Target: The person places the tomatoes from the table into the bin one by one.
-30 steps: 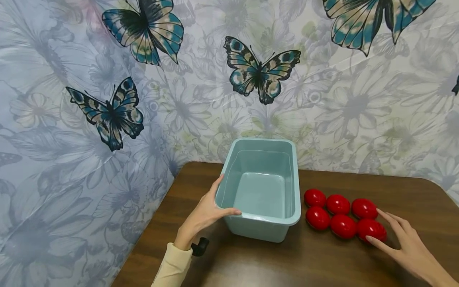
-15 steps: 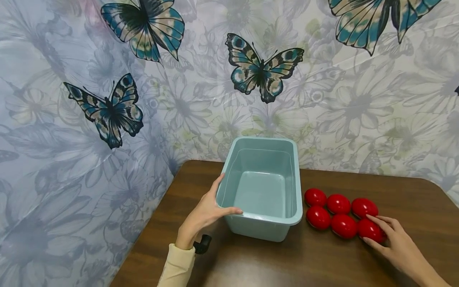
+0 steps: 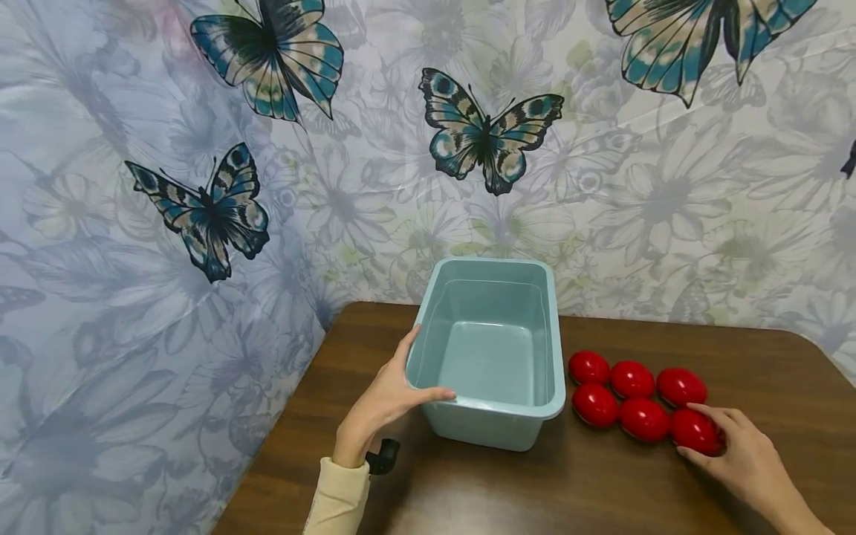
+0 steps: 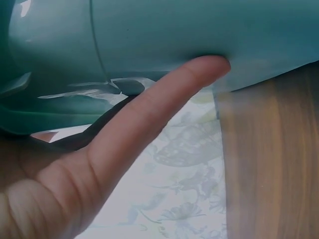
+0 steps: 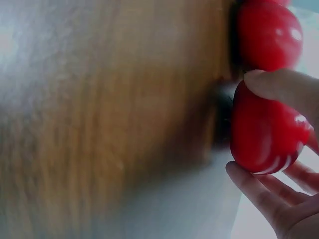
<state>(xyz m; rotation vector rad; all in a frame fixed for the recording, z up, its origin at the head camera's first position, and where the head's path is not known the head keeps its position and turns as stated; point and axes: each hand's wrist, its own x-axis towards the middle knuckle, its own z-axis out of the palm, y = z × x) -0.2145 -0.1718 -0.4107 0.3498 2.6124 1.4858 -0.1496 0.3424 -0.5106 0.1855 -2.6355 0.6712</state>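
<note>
A pale blue-green plastic tub (image 3: 495,364) stands on the table, nothing inside it. My left hand (image 3: 384,401) holds its near left corner, thumb over the front rim and fingers along the left side. One straight finger (image 4: 149,109) lies against the tub's outer wall in the left wrist view. To the right of the tub, several glossy red egg-shaped things lie in two rows. My right hand (image 3: 745,457) grips the front right red egg-shaped thing (image 3: 695,432), thumb on its near side and fingers round the far side. In the right wrist view, a neighbouring red one (image 5: 269,37) sits just beyond the thumb.
The brown wooden table (image 3: 481,490) runs back to a wall covering (image 3: 669,200) printed with butterflies and flowers. Another red egg-shaped thing (image 3: 644,420) lies close beside the gripped one. A black strap mount (image 3: 383,457) shows at the left wrist.
My right hand has moved slightly left and its fingers have closed round the front right red egg-shaped thing. The left hand keeps its hold on the tub.
</note>
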